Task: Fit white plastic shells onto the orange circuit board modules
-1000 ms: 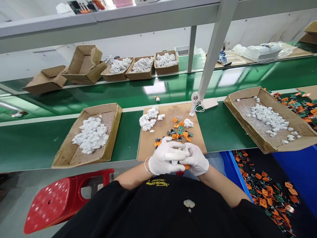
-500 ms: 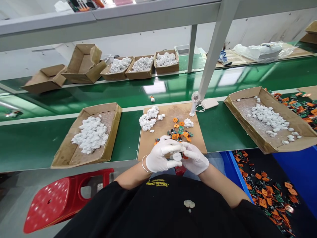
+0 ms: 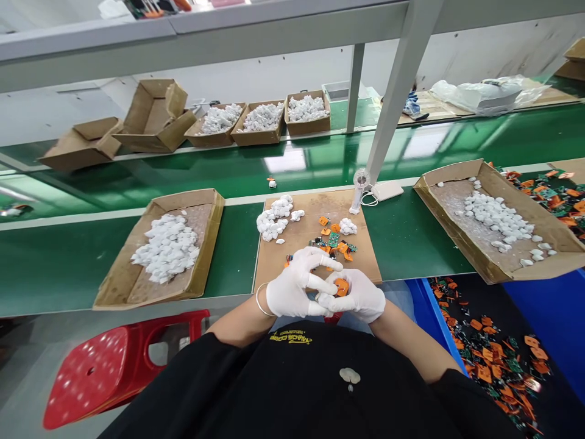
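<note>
Both hands wear white gloves and meet over the near edge of a brown board point(image 3: 274, 262). An orange plastic part point(image 3: 340, 287) shows between the fingers of my right hand point(image 3: 363, 297), which are closed round it. My left hand point(image 3: 295, 286) is curled against the right, its fingertips pinched at a small white piece point(image 3: 325, 300) below the orange part. White glove and white piece are hard to tell apart there. Just beyond the fingers lie green circuit boards with orange parts point(image 3: 333, 239). White lumps point(image 3: 274, 219) are heaped at the board's left, and a smaller white cluster point(image 3: 348, 227) at its right.
Cardboard trays of white pieces stand left point(image 3: 210, 244) and right point(image 3: 457, 235). A small fan point(image 3: 361, 180) stands at the board's back corner. Behind runs a green belt point(image 3: 205, 174) with one small orange-and-white item point(image 3: 272, 182). A blue bin point(image 3: 432, 323) and red stool point(image 3: 91, 372) are below.
The orange part has turned into view between my hands, and the white piece now sits lower. My left hand has shifted slightly left. The small item on the belt has moved left.
</note>
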Available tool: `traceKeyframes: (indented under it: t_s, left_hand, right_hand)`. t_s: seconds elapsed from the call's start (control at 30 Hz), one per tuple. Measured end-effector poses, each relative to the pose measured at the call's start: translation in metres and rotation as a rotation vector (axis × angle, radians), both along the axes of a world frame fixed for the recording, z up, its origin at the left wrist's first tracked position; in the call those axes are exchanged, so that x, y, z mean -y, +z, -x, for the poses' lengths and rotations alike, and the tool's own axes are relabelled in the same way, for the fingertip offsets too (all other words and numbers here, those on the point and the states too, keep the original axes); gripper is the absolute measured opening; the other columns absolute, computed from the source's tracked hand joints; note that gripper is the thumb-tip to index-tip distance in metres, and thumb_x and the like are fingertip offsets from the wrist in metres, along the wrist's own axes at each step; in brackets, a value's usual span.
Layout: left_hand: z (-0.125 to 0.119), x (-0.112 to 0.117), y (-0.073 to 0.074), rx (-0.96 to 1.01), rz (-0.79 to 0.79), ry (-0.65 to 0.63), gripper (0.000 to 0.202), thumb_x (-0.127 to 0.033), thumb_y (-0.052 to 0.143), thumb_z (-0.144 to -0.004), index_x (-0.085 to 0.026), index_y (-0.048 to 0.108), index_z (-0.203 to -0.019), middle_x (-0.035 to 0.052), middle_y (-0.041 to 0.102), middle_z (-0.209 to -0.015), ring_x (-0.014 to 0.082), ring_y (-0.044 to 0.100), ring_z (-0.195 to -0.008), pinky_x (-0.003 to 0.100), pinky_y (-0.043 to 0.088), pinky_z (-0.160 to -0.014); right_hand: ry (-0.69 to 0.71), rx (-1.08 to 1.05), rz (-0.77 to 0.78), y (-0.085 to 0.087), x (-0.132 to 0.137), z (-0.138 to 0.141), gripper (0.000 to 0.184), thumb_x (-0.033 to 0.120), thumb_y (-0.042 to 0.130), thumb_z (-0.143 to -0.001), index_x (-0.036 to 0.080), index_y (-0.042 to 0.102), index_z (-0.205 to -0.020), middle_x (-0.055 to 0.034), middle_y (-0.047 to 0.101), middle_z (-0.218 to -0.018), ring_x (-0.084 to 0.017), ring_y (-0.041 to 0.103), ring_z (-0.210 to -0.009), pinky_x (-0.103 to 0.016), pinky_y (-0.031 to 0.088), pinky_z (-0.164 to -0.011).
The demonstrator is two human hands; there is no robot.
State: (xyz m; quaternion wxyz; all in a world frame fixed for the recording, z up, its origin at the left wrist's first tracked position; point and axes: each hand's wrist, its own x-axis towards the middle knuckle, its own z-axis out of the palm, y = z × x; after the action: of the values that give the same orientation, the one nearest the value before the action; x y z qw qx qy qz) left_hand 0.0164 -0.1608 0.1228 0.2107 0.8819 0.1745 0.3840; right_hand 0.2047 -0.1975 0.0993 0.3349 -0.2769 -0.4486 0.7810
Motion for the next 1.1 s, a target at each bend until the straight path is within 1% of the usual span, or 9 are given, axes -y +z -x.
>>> traceKeyframes:
  t_s: [0.17, 0.27, 0.37, 0.5, 0.6, 0.8, 0.87, 0.97, 1.1]
  left_hand:
    - [-0.004, 0.001, -0.003, -0.024, 0.082, -0.032, 0.014, -0.035, 0.081, -0.071, -0.025, 0.072, -0.073, 0.0062, 0.070, -0.112, 0.0214, 0.063, -0.099, 0.042, 0.048, -0.091]
    - [-0.007, 0.004, 0.000, -0.065, 0.030, 0.005, 0.012, -0.034, 0.079, -0.071, -0.025, 0.071, -0.069, 0.0051, 0.070, -0.111, 0.0218, 0.061, -0.099, 0.043, 0.046, -0.090]
    - [-0.011, 0.009, 0.005, -0.131, -0.024, 0.063, 0.015, -0.033, 0.077, -0.072, -0.024, 0.068, -0.063, 0.0045, 0.070, -0.109, 0.0234, 0.059, -0.101, 0.043, 0.044, -0.088]
    - [-0.013, 0.012, 0.008, -0.159, -0.024, 0.083, 0.016, -0.033, 0.075, -0.070, -0.023, 0.067, -0.061, 0.0035, 0.071, -0.110, 0.0235, 0.058, -0.102, 0.043, 0.044, -0.090]
    - [-0.013, 0.011, 0.008, -0.141, -0.013, 0.087, 0.013, -0.031, 0.074, -0.069, -0.023, 0.067, -0.061, 0.0032, 0.071, -0.109, 0.0226, 0.059, -0.100, 0.043, 0.044, -0.090]
    - [-0.012, 0.009, 0.009, -0.123, 0.056, 0.039, 0.011, -0.032, 0.075, -0.070, -0.024, 0.068, -0.067, 0.0043, 0.072, -0.109, 0.0224, 0.061, -0.098, 0.043, 0.046, -0.088]
    - [-0.012, 0.008, 0.007, -0.117, 0.070, 0.029, 0.009, -0.031, 0.075, -0.071, -0.024, 0.069, -0.074, 0.0049, 0.071, -0.111, 0.0226, 0.062, -0.100, 0.043, 0.046, -0.091]
    - [-0.011, 0.009, 0.001, -0.059, 0.108, 0.075, 0.023, -0.034, 0.077, -0.072, -0.023, 0.066, -0.090, 0.0078, 0.070, -0.114, 0.0235, 0.064, -0.104, 0.044, 0.047, -0.092]
    - [-0.009, 0.007, -0.006, 0.108, 0.160, 0.110, 0.034, -0.036, 0.084, -0.070, -0.021, 0.060, -0.089, 0.0093, 0.070, -0.110, 0.0228, 0.066, -0.100, 0.043, 0.051, -0.091]
  right_hand:
    - [-0.001, -0.008, -0.068, -0.005, -0.001, 0.000, 0.025, 0.024, 0.088, -0.061, 0.013, 0.067, -0.068, -0.0003, 0.066, -0.068, -0.015, 0.060, -0.067, -0.030, 0.051, -0.071]
    - [-0.025, 0.015, -0.108, -0.007, -0.002, 0.002, 0.023, 0.025, 0.085, -0.062, 0.014, 0.067, -0.069, 0.0001, 0.065, -0.070, -0.015, 0.060, -0.070, -0.030, 0.050, -0.072]
    - [-0.127, 0.102, -0.105, -0.008, 0.000, 0.005, 0.017, 0.021, 0.081, -0.062, 0.015, 0.067, -0.071, 0.0007, 0.066, -0.071, -0.015, 0.059, -0.070, -0.028, 0.049, -0.069]
    - [-0.171, 0.181, -0.078, -0.004, 0.004, 0.008, 0.018, 0.017, 0.080, -0.058, 0.016, 0.063, -0.063, 0.0026, 0.062, -0.064, -0.013, 0.056, -0.066, -0.027, 0.048, -0.067]
    - [-0.203, 0.179, -0.064, 0.000, 0.006, 0.007, 0.017, 0.019, 0.079, -0.058, 0.016, 0.065, -0.067, 0.0033, 0.062, -0.066, -0.013, 0.056, -0.066, -0.027, 0.048, -0.067]
    - [-0.163, 0.157, -0.082, 0.002, 0.007, 0.004, 0.033, 0.022, 0.086, -0.052, 0.015, 0.069, -0.080, 0.0015, 0.065, -0.072, -0.018, 0.061, -0.073, -0.031, 0.052, -0.073]
    - [-0.201, 0.210, -0.104, 0.003, 0.007, 0.003, 0.031, 0.024, 0.085, -0.055, 0.016, 0.070, -0.081, 0.0006, 0.066, -0.073, -0.019, 0.062, -0.075, -0.031, 0.052, -0.074]
    - [-0.215, 0.225, -0.109, 0.004, 0.007, 0.003, 0.033, 0.031, 0.087, -0.058, 0.016, 0.069, -0.081, -0.0004, 0.066, -0.074, -0.019, 0.062, -0.076, -0.032, 0.052, -0.075]
    - [-0.183, -0.059, 0.003, 0.001, 0.002, 0.000, 0.051, 0.051, 0.090, -0.058, 0.015, 0.067, -0.086, -0.0002, 0.062, -0.071, -0.016, 0.058, -0.068, -0.030, 0.052, -0.069]
